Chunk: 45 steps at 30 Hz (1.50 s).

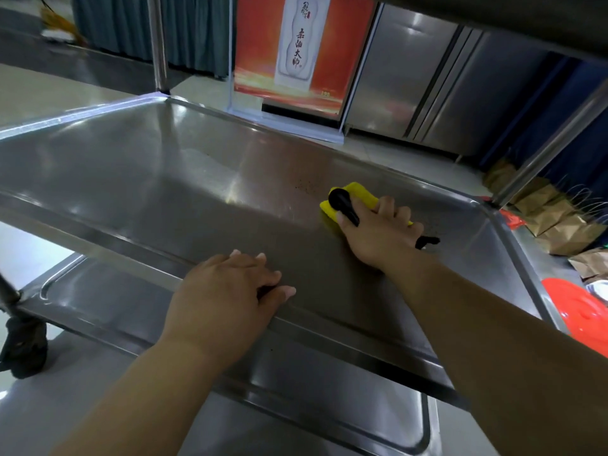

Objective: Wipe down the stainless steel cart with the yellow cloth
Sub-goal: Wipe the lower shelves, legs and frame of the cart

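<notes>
Our two forearms are reaching in from the bottom edge, closest to the lens, and they are stretching out over the stainless steel cart (138,166). We are looking down at its middle shelf, a wide shallow tray with a raised rim, and a second tray of the same cart is showing below it at the near edge. Upright posts are rising at the far left and far right corners, and a black caster is sitting under the left end.

Beyond the cart, a steel cabinet (427,80) is standing against the far side, with a red and orange poster (296,51) just to its left. Brown paper bags (556,222) are lying on the floor off the right end, near something bright red (579,314) that we cannot identify.

Our left hand (227,301) is resting flat on the near rim of the shelf, fingers straight and holding nothing. Our right hand (381,232) is pressing down on the yellow cloth (357,195), fingers curling over it, toward the right part of the shelf. A black object (343,205) is lying across that hand's fingers; we cannot tell what it is. Small dark specks are dotting the steel just left of the cloth.
</notes>
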### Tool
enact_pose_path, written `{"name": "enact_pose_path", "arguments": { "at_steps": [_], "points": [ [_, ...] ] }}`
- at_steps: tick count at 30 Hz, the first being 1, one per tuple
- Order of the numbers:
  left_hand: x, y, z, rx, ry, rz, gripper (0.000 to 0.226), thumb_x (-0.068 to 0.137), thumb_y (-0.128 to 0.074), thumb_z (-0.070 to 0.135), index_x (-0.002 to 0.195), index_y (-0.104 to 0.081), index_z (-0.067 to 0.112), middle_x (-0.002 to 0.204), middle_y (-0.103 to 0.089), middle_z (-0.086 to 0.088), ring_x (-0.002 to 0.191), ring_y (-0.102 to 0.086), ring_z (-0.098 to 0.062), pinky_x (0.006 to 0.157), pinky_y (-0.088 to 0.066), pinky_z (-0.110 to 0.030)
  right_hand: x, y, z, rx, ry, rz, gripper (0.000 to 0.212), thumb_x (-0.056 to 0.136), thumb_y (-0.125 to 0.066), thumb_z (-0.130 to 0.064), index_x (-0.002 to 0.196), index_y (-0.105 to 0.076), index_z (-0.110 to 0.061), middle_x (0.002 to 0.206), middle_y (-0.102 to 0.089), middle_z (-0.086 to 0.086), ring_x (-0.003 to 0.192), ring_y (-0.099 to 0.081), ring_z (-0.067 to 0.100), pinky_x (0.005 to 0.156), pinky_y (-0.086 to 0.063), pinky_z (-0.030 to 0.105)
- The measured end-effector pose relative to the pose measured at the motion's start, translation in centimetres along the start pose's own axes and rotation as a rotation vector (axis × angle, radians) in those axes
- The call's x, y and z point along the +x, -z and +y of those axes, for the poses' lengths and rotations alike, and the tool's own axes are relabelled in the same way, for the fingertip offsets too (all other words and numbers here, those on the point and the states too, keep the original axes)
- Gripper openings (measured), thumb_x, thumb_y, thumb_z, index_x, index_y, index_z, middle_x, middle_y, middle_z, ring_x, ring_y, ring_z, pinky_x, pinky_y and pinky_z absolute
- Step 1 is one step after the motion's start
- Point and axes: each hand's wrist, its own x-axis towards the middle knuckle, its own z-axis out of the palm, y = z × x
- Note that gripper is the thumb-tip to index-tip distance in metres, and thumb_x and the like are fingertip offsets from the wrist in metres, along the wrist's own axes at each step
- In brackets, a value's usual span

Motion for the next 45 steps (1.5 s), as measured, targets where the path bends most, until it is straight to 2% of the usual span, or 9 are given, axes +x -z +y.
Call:
{"name": "enact_pose_path", "arguments": {
  "at_steps": [3, 8, 12, 18, 21, 27, 34, 37, 45],
  "points": [
    [0.1, -0.2, 0.2, 0.027, -0.018, 0.061, 0.044, 0.078, -0.041, 0.057, 0.081, -0.076, 0.031, 0.094, -0.073, 0.004, 0.087, -0.07, -0.023, 0.078, -0.051, -0.03, -0.4, 0.4, -1.5, 0.032, 0.103, -0.007, 0.049, 0.094, -0.019, -0.065, 0.14, -0.026, -0.049, 0.141, -0.024, 0.005, 0.126, -0.026, 0.036, 0.103, -0.024, 0.053],
    [-0.2, -0.8, -0.3, -0.047, -0.023, 0.125, 0.042, 0.079, -0.043, 0.055, 0.082, -0.076, 0.029, 0.096, -0.073, 0.004, 0.087, -0.069, -0.022, 0.085, -0.043, -0.026, -1.9, 0.6, -1.1, 0.082, 0.414, 0.029, 0.044, 0.094, -0.025, -0.064, 0.137, -0.028, -0.055, 0.109, -0.025, -0.006, 0.101, -0.026, 0.02, 0.095, -0.023, 0.04],
    [-0.5, -0.9, -1.0, -0.081, -0.042, 0.168, 0.042, 0.079, -0.044, 0.055, 0.086, -0.076, 0.029, 0.1, -0.072, 0.003, 0.089, -0.068, -0.022, 0.087, -0.041, -0.026, -0.7, 0.5, 0.9, 0.059, 0.318, 0.037, 0.049, 0.094, -0.026, -0.064, 0.141, -0.024, -0.053, 0.121, -0.032, -0.002, 0.109, -0.032, 0.026, 0.09, -0.024, 0.038],
    [-0.4, -1.1, -1.0, -0.084, -0.033, 0.149, 0.043, 0.079, -0.043, 0.057, 0.086, -0.076, 0.03, 0.099, -0.072, 0.006, 0.089, -0.067, -0.022, 0.085, -0.043, -0.026, 1.0, 0.0, 0.0, 0.058, 0.056, 0.013, 0.047, 0.095, -0.021, -0.064, 0.139, -0.028, -0.05, 0.139, -0.026, 0.007, 0.123, -0.028, 0.036, 0.103, -0.023, 0.052],
    [-0.1, -1.3, -0.9, -0.073, -0.026, 0.164, 0.042, 0.077, -0.043, 0.057, 0.083, -0.076, 0.031, 0.096, -0.072, 0.008, 0.085, -0.066, -0.019, 0.086, -0.038, -0.021, 0.3, 0.1, -2.1, 0.065, 0.169, -0.003, 0.045, 0.095, -0.02, -0.064, 0.137, -0.03, -0.053, 0.142, -0.025, 0.007, 0.126, -0.026, 0.036, 0.105, -0.021, 0.055],
    [-0.5, -1.1, -1.2, -0.131, -0.012, 0.157, 0.043, 0.076, -0.044, 0.06, 0.087, -0.075, 0.033, 0.101, -0.071, 0.008, 0.094, -0.065, -0.017, 0.089, -0.037, -0.022, -1.3, 0.3, -1.5, 0.093, 0.45, 0.048, 0.044, 0.094, -0.027, -0.062, 0.138, -0.031, -0.055, 0.119, -0.032, -0.004, 0.11, -0.031, 0.025, 0.096, -0.024, 0.04],
    [-0.7, -1.0, -0.7, -0.094, 0.002, 0.134, 0.043, 0.076, -0.044, 0.06, 0.087, -0.075, 0.031, 0.101, -0.071, 0.005, 0.099, -0.065, -0.024, 0.087, -0.042, -0.03, 0.9, -0.2, 0.8, 0.066, 0.049, 0.022, 0.045, 0.096, -0.024, -0.062, 0.137, -0.033, -0.047, 0.136, -0.027, 0.007, 0.12, -0.029, 0.036, 0.104, -0.023, 0.051],
    [-0.5, -1.0, -0.4, -0.068, -0.003, 0.13, 0.042, 0.077, -0.045, 0.057, 0.084, -0.075, 0.03, 0.1, -0.072, 0.004, 0.095, -0.067, -0.025, 0.087, -0.04, -0.029, 0.7, 0.2, -1.1, 0.079, 0.103, -0.01, 0.044, 0.096, -0.022, -0.062, 0.137, -0.032, -0.05, 0.143, -0.023, 0.009, 0.126, -0.024, 0.039, 0.105, -0.02, 0.057],
    [-0.7, -1.3, -0.8, -0.118, 0.001, 0.123, 0.043, 0.078, -0.045, 0.058, 0.09, -0.075, 0.029, 0.107, -0.07, 0.001, 0.101, -0.065, -0.026, 0.091, -0.047, -0.037, -3.1, 0.7, -1.7, 0.135, 0.442, -0.014, 0.044, 0.095, -0.028, -0.062, 0.138, -0.03, -0.055, 0.122, -0.029, -0.003, 0.113, -0.027, 0.025, 0.102, -0.019, 0.043]
  ]
}}
